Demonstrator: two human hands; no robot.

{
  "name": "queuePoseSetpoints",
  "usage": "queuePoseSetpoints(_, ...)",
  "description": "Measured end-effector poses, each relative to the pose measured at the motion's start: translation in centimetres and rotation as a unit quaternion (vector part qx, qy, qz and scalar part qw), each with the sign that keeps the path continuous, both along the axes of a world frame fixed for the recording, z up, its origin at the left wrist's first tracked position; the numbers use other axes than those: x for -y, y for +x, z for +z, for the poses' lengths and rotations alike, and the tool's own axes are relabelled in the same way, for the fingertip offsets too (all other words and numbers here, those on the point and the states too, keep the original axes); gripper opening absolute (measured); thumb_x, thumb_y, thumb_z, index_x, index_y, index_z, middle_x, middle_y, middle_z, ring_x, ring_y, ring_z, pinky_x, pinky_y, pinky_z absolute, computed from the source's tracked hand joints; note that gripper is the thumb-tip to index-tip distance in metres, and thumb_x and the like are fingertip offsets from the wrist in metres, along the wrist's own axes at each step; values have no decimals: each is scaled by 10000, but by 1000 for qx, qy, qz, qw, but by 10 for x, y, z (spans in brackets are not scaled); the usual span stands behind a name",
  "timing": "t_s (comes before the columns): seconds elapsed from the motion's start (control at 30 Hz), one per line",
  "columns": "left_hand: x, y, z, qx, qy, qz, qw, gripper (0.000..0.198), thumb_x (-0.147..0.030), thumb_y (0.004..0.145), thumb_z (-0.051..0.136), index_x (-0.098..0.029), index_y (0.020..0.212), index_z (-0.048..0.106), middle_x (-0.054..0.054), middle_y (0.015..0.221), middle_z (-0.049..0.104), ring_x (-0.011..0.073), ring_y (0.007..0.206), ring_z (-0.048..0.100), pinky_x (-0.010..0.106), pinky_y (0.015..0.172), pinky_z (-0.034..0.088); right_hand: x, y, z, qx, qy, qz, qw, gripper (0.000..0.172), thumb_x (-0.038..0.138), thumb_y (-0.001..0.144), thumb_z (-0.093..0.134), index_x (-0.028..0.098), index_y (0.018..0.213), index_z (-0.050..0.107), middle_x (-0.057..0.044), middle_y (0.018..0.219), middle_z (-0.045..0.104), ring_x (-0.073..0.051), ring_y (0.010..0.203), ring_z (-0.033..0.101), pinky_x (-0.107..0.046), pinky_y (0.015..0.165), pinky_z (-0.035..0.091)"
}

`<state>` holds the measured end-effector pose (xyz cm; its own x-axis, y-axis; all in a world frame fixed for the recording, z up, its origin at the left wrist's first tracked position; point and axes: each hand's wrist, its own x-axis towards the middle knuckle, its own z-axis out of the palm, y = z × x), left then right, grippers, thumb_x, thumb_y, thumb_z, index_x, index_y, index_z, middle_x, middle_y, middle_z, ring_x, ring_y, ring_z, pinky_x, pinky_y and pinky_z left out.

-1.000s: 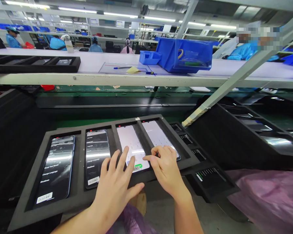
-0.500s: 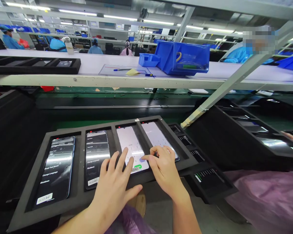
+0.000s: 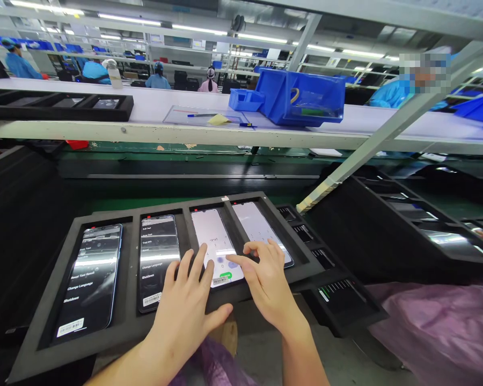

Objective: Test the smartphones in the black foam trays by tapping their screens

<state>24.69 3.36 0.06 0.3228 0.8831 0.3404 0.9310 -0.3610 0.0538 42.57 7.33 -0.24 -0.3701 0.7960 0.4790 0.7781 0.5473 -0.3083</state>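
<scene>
A black foam tray [image 3: 134, 321] in front of me holds several smartphones side by side. The left smartphone [image 3: 92, 273] and the one beside it [image 3: 158, 241] show dark menus listing "Change Language" and "Shutdown". White dial pads light up the third smartphone [image 3: 209, 228] and the right smartphone [image 3: 253, 217]. My left hand [image 3: 189, 305] is open, its fingers spread over the second and third smartphones. Over the lower part of the third smartphone's keypad, my right hand [image 3: 268, 273] stretches out its index finger, the other fingers loosely bent. Neither hand grips anything.
More black trays with phones stand to the right [image 3: 338, 300] and far right [image 3: 418, 209]. On the white shelf [image 3: 153, 126] are a blue bin [image 3: 301, 96], a pen [image 3: 201, 114] and another phone tray [image 3: 121, 110]. A slanted metal post [image 3: 358, 153] rises at right. Co-workers sit beyond.
My right index finger has shifted slightly left and up on the third smartphone's keypad, and the typed characters at its top have grown longer. My left hand has barely moved.
</scene>
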Motion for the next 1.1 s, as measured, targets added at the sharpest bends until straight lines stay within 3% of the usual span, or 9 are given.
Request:
queuePoseSetpoints(0.3,2,2,0,-13,48,16,999,494,-560,785,525,-233,1149,594,100,1319,535,284,1123,500,416,846,424,-1,1,-4,-10,6,-13,1000,382,187,917,316,245,843,686,-34,880,506,-165,878,482,-493,1010,245)
queuePoseSetpoints(0.53,3,2,0,3,26,3,1000,373,-517,785,558,-238,1017,643,95,1302,548,299,1118,505,434,857,431,-3,9,-6,-3,49,-8,999,369,186,908,327,266,935,687,-32,890,507,-165,843,482,-473,990,275)
queuePoseSetpoints(0.73,3,1,-2,7,32,6,999,396,-529,782,557,-238,1038,640,88,1282,566,291,1102,519,424,850,430,-2,4,-2,-11,19,-19,1000,381,199,913,327,274,882,700,-29,881,529,-169,872,498,-466,986,274)
queuePoseSetpoints(0.83,4,1,1,9,52,10,999,423,-549,779,553,-241,1056,634,80,1265,582,285,1087,527,417,840,427,-2,18,-3,-35,58,-36,997,383,205,919,311,265,960,687,-32,891,516,-167,863,492,-455,966,280)
queuePoseSetpoints(0.93,4,9,4,11,77,-6,997,476,-562,793,527,-244,1141,594,83,1266,582,281,1072,528,414,824,424,-7,45,-7,-77,111,-105,985,386,240,920,313,244,951,698,-43,882,507,-176,819,474,-413,855,334)
queuePoseSetpoints(1.03,1,31,3,25,83,-31,996,468,-551,814,501,-231,1143,596,76,1267,580,272,1082,515,404,839,420,-15,71,-11,-117,111,-175,971,427,292,929,294,228,883,714,-48,853,515,-184,790,478,-387,774,349)
queuePoseSetpoints(1.1,-5,50,1,42,83,-36,995,445,-535,815,510,-228,1120,611,65,1261,584,263,1085,515,392,850,424,-21,83,-12,-135,89,-182,970,452,315,931,283,229,847,719,-44,836,522,-183,791,494,-378,763,360)
